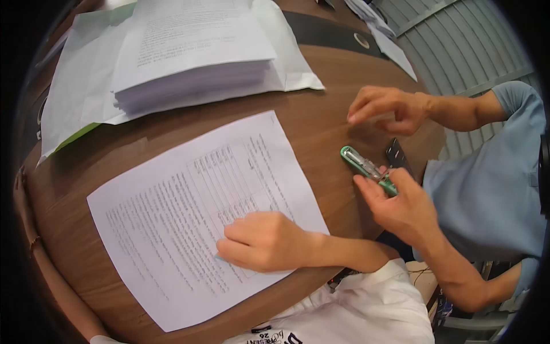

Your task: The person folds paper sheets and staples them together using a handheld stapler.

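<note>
My right hand [260, 241] is closed and rests on a printed sheet of paper [143, 229]. A light-blue tip, apparently of a pen [218, 256], shows beneath the fingers; the rest of it is hidden by the hand. The sheet carries lines of text and a table, and lies at a slant on the brown table. At the dark left edge of the view, my left hand [20, 182] lies by the table's far-left side, with a thin band on the wrist. Its fingers are too dim and cut off to make out.
A thick stack of printed pages [195, 80] sits on white wrapping [74, 86] at the back left. On the right, a co-worker in a blue shirt [487, 200] holds a green stapler [366, 166]. A dark phone [398, 156] lies beside it.
</note>
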The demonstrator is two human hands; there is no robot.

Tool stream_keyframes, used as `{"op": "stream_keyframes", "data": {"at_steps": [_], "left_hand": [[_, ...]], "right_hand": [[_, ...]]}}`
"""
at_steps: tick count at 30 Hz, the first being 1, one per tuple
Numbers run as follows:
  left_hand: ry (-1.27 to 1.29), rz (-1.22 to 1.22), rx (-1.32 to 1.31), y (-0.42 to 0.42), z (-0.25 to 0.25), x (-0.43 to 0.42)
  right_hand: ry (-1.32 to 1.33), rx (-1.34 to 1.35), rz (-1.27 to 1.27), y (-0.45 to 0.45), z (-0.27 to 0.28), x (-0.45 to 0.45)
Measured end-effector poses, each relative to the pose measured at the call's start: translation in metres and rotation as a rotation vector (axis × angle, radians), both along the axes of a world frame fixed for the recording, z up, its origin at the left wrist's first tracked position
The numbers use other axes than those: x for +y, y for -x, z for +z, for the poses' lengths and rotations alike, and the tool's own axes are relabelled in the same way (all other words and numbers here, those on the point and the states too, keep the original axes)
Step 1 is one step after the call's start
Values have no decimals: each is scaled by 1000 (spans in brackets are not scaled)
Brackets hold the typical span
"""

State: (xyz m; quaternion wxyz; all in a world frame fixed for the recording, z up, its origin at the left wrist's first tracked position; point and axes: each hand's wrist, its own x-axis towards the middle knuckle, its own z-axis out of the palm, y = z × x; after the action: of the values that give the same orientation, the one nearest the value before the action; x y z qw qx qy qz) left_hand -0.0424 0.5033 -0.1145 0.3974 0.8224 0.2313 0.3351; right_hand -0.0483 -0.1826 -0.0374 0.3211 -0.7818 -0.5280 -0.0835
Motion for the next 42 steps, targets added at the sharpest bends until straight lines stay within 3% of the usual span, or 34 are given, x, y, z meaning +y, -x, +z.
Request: {"op": "stream_keyframes", "data": {"at_steps": [3, 4, 5, 29, 35, 41, 42], "left_hand": [[8, -1, 8, 0, -13, 6], [-27, 34, 13, 43, 26, -2], [-28, 36, 5, 48, 29, -2], [-16, 44, 23, 46, 2, 18], [-23, 25, 15, 49, 1, 36], [16, 67, 64, 47, 16, 45], [70, 109, -38, 43, 26, 42]], "right_hand": [[31, 2, -8, -6, -19, -5], [1, 3, 39, 26, 11, -15], [-2, -7, 38, 29, 12, -15], [-21, -8, 46, 26, 10, -15], [-27, -166, 16, 19, 37, -27], [160, -515, -699, 15, 106, -70], [149, -510, -694, 17, 109, -79]]}}
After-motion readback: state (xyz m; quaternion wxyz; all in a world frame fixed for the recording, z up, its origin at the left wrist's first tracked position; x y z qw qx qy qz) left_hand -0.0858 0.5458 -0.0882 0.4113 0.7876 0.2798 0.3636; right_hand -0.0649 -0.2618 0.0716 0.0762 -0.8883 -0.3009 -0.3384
